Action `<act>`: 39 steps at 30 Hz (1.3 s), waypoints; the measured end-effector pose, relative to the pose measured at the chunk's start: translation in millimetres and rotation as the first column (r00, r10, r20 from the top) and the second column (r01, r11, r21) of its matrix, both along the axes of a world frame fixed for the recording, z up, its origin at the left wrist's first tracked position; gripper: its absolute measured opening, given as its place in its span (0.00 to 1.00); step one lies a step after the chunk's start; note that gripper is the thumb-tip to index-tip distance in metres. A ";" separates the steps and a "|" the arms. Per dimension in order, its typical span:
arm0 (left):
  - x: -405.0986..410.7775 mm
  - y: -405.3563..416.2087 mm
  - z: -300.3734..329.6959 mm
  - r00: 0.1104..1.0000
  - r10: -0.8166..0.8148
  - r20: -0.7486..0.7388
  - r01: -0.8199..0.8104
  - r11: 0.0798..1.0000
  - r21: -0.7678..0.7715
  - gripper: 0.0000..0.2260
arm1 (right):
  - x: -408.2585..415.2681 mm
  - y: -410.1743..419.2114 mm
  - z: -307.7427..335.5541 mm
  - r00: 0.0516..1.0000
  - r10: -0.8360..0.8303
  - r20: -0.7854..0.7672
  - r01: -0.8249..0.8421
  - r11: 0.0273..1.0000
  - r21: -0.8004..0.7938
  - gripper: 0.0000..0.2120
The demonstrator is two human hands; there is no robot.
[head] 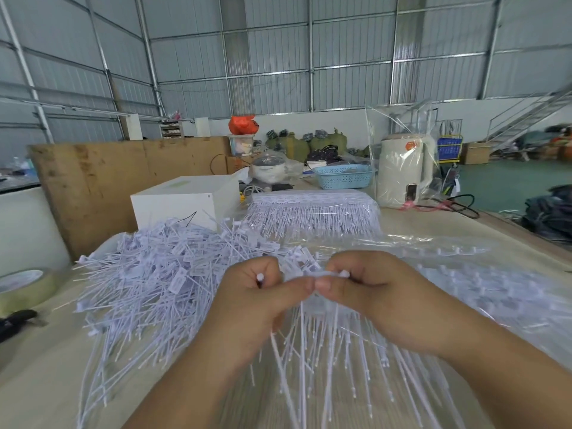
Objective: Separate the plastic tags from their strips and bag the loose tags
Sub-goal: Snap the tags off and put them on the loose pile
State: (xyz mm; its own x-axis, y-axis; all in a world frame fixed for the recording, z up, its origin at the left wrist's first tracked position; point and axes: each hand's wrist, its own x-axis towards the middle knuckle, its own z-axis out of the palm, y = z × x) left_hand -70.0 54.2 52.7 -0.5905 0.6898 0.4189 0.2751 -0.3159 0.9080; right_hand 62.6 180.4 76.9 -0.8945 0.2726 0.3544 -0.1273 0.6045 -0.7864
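Observation:
Both hands meet at the middle of the table over a strip of white plastic tags [312, 360], whose thin tails hang down toward me. My left hand [263, 308] grips one end of the strip's spine, a white stub showing above its fingers. My right hand [380, 301] pinches the other end, thumb tips nearly touching. A big heap of loose tags [154, 274] lies to the left. A bundle of tag strips [312, 212] in clear wrap sits behind. Clear plastic bags [495, 292] spread at the right.
A white box [179, 202] stands behind the heap, with a cardboard wall [102, 178] beyond. A tape roll [24, 289] and a black tool [15, 322] lie at the left edge. A blue basket [343, 176] and a white appliance [402, 171] in plastic stand at the back.

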 end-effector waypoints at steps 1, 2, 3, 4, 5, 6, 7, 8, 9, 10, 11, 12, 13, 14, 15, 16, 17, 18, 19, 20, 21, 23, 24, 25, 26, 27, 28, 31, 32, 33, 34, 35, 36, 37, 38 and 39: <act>3.7 3.1 -1.2 0.994 0.113 -0.005 -0.113 0.993 0.033 0.25 | -2.5 -1.5 -2.1 0.996 -0.055 -0.064 0.054 0.998 -0.020 0.17; 4.7 3.6 -0.5 0.975 0.224 0.000 -0.223 0.973 0.052 0.25 | -3.9 -1.0 -3.5 0.984 -0.130 -0.119 0.124 0.991 -0.055 0.15; 1.1 2.3 1.0 0.949 0.313 0.040 -0.315 0.947 0.067 0.25 | -4.6 1.7 -3.3 0.961 -0.222 -0.164 0.208 0.973 -0.099 0.15; -5.6 -0.4 2.4 0.926 0.360 0.117 -0.370 0.926 0.074 0.25 | -3.6 6.1 -1.2 0.929 -0.308 -0.204 0.287 0.950 -0.126 0.16; -13.1 -3.8 3.8 0.910 0.361 0.205 -0.384 0.919 0.085 0.25 | -1.5 11.9 1.7 0.905 -0.357 -0.231 0.336 0.933 -0.127 0.17; -19.2 -7.3 5.6 0.906 0.323 0.274 -0.360 0.928 0.097 0.25 | 0.9 16.9 4.1 0.904 -0.355 -0.239 0.336 0.935 -0.118 0.17; -22.4 -9.1 7.1 0.914 0.275 0.300 -0.319 0.942 0.107 0.24 | 3.2 18.5 5.7 0.927 -0.303 -0.221 0.287 0.952 -0.104 0.17; -22.8 -8.6 7.8 0.932 0.239 0.274 -0.275 0.956 0.099 0.23 | 4.7 17.1 6.3 0.960 -0.215 -0.179 0.203 0.976 -0.083 0.17; -20.8 -6.9 7.0 0.956 0.198 0.217 -0.220 0.972 0.079 0.21 | 4.7 14.0 5.0 0.985 -0.121 -0.124 0.115 0.992 -0.058 0.16; -16.9 -4.9 4.7 0.979 0.141 0.149 -0.150 0.987 0.054 0.21 | 3.8 10.2 2.0 0.997 -0.039 -0.070 0.037 0.999 -0.038 0.16; -11.0 -3.3 2.9 0.994 0.070 0.085 -0.072 0.997 0.027 0.20 | 2.7 6.4 -1.1 0.999 0.028 -0.028 -0.029 0.999 -0.029 0.15; -5.1 -2.5 1.5 1.000 0.002 0.019 -0.002 1.000 -0.003 0.19 | 1.8 3.3 -3.4 0.997 0.079 -0.001 -0.079 0.997 -0.027 0.14; 0.0 -2.5 0.8 0.998 -0.056 -0.033 0.055 0.998 -0.029 0.18 | 1.1 1.2 -4.4 0.994 0.113 0.013 -0.113 0.993 -0.035 0.13; 3.9 -2.9 1.0 0.993 -0.107 -0.056 0.104 0.994 -0.042 0.18 | 0.7 0.2 -4.5 0.990 0.138 0.019 -0.137 0.989 -0.047 0.11; 6.0 -3.8 2.1 0.985 -0.162 -0.052 0.159 0.986 -0.047 0.17 | 0.5 -0.8 -3.7 0.987 0.157 0.016 -0.156 0.986 -0.058 0.11; 6.4 -5.4 3.2 0.974 -0.221 -0.047 0.218 0.974 -0.056 0.17 | 0.5 -1.1 -3.3 0.986 0.167 0.011 -0.166 0.984 -0.061 0.12; 5.8 -6.6 4.3 0.962 -0.264 -0.064 0.258 0.963 -0.079 0.16 | 0.4 -1.4 -3.1 0.986 0.165 0.012 -0.164 0.985 -0.052 0.14; 4.4 -8.0 4.8 0.952 -0.287 -0.109 0.275 0.955 -0.112 0.15 | 0.0 -1.8 -3.6 0.988 0.151 0.015 -0.150 0.988 -0.038 0.15; 3.2 -9.9 5.4 0.941 -0.298 -0.160 0.277 0.950 -0.142 0.14 | -0.2 -1.6 -4.8 0.991 0.133 0.022 -0.133 0.991 -0.021 0.14; 1.9 -10.9 6.1 0.932 -0.302 -0.200 0.272 0.949 -0.161 0.11 | -0.5 -0.8 -6.5 0.992 0.119 0.033 -0.119 0.993 -0.006 0.12; 0.4 -11.8 6.7 0.930 -0.297 -0.218 0.264 0.950 -0.169 0.08 | -0.9 0.4 -7.9 0.993 0.110 0.054 -0.110 0.994 0.003 0.12; -3.5 -12.4 6.6 0.933 -0.280 -0.226 0.243 0.953 -0.179 0.08 | -1.1 3.4 -8.8 0.986 0.098 0.132 -0.103 0.994 0.033 0.11; -5.8 -12.4 5.7 0.938 -0.264 -0.222 0.226 0.957 -0.182 0.09 | -0.6 4.3 -7.9 0.980 0.089 0.179 -0.101 0.993 0.058 0.12; -8.0 -12.8 5.1 0.948 -0.245 -0.206 0.208 0.960 -0.186 0.10 | 0.2 5.1 -6.6 0.971 0.082 0.224 -0.102 0.992 0.078 0.14; -9.9 -13.1 4.1 0.955 -0.236 -0.181 0.202 0.961 -0.187 0.11 | 0.8 5.6 -5.5 0.964 0.073 0.255 -0.097 0.992 0.084 0.17; -11.0 -13.2 3.6 0.959 -0.238 -0.157 0.207 0.960 -0.188 0.13 | 1.4 6.3 -4.8 0.963 0.055 0.265 -0.079 0.993 0.082 0.19; -10.7 -12.8 3.1 0.961 -0.238 -0.141 0.211 0.961 -0.179 0.14 | 1.5 6.3 -4.1 0.968 0.030 0.248 -0.049 0.996 0.074 0.19; -4.4 -6.3 2.2 0.989 -0.116 -0.096 0.109 0.991 -0.075 0.18 | -2.5 1.9 -7.1 0.993 -0.075 0.095 0.069 0.995 0.066 0.18; -1.4 -3.2 1.7 0.995 -0.045 -0.084 0.042 0.999 -0.033 0.19 | -5.4 -1.6 -9.4 0.992 -0.118 0.041 0.114 0.990 0.086 0.18; 2.1 -1.0 1.6 0.996 0.030 -0.080 -0.030 1.000 -0.001 0.19 | -8.5 -5.3 -12.0 0.988 -0.157 -0.013 0.157 0.983 0.098 0.19; 4.6 0.8 1.3 0.991 0.103 -0.083 -0.101 0.994 0.030 0.20 | -11.5 -9.0 -14.3 0.979 -0.191 -0.067 0.197 0.977 0.086 0.20; 6.1 1.4 1.6 0.982 0.170 -0.084 -0.166 0.984 0.058 0.21 | -14.0 -11.7 -14.8 0.967 -0.225 -0.121 0.232 0.972 0.044 0.20; 5.6 0.9 2.0 0.972 0.222 -0.077 -0.216 0.973 0.081 0.23 | -15.1 -12.1 -13.7 0.953 -0.250 -0.171 0.250 0.968 -0.022 0.21; 3.8 -0.5 2.6 0.967 0.247 -0.054 -0.241 0.966 0.093 0.24 | -14.6 -10.6 -11.3 0.946 -0.254 -0.200 0.242 0.967 -0.084 0.21; 1.3 -1.9 2.9 0.972 0.233 -0.026 -0.230 0.969 0.091 0.24 | -12.8 -7.7 -8.9 0.953 -0.223 -0.206 0.204 0.972 -0.114 0.21; -0.7 -3.4 3.8 0.984 0.180 0.005 -0.180 0.981 0.077 0.23 | -9.9 -5.6 -7.6 0.970 -0.160 -0.182 0.143 0.984 -0.105 0.20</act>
State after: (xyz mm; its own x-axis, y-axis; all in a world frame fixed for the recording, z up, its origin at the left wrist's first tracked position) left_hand -70.7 50.8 56.4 -0.7010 0.5381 0.4681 0.3356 -0.3302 0.8822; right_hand 52.7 174.8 69.3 -0.7594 0.4386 0.4806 -0.1909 0.5560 -0.8090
